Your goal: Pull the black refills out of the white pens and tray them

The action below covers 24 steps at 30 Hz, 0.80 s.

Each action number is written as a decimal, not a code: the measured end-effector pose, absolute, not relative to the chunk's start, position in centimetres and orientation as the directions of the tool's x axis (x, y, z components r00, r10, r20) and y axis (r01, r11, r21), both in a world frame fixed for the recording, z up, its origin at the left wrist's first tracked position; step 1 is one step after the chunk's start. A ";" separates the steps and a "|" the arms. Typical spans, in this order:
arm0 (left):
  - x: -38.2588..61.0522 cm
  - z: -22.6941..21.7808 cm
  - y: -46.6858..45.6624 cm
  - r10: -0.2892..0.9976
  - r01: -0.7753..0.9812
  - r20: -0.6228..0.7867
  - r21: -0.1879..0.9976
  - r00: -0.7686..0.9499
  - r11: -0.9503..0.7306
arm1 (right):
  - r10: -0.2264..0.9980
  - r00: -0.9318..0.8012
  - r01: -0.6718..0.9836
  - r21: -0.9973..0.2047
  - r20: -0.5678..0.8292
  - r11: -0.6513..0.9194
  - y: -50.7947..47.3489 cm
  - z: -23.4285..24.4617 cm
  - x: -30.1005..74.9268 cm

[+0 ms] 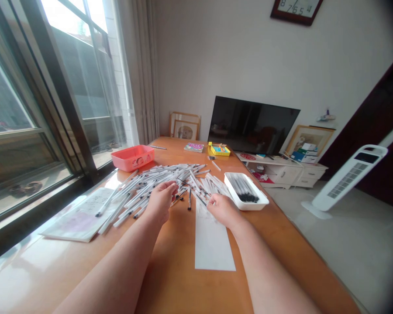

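Observation:
My left hand [163, 199] is closed in a pinch at the near edge of a loose pile of pens [157, 183] with whitish barrels and black ends. A thin dark line shows by its fingertips, too fine to name. Over the top of a white paper strip [214, 246], my right hand [225, 210] pinches a thin dark stick [201, 201], like a pen refill, pointing up and left. Between the hands a dark-tipped pen [189, 198] lies on the table. Just right of my right hand stands a white box [263, 201] with several black-ended pens in it.
A red plastic basket [131, 159] stands at the left behind the pile. A paper booklet [75, 220] lies under some pens on the left. Farther back on the wooden table [170, 270] are a yellow box [220, 151] and a colourful booklet [194, 147]. The table's right edge is beyond the white box.

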State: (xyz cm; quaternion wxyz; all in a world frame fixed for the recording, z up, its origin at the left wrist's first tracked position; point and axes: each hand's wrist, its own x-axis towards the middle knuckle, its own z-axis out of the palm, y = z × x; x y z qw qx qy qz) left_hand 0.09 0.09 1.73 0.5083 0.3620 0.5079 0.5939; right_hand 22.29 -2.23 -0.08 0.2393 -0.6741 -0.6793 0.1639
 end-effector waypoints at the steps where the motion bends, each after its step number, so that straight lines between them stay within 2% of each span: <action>1: 0.1 1.7 0.1 0.970 -0.231 -0.089 0.972 -0.225 0.036 | 0.995 0.023 0.853 -0.521 0.094 0.030 -2.2 -0.1 22.1; 9: 0.4 2.0 -0.3 0.972 -0.240 -0.099 0.970 -0.214 0.045 | 0.997 0.062 0.913 -0.406 0.039 -0.041 -2.5 0.5 21.1; 24: 0.7 2.4 -0.9 0.980 -0.259 -0.104 0.964 -0.172 0.057 | 0.998 0.048 0.944 -0.328 0.045 -0.031 -2.9 1.0 20.0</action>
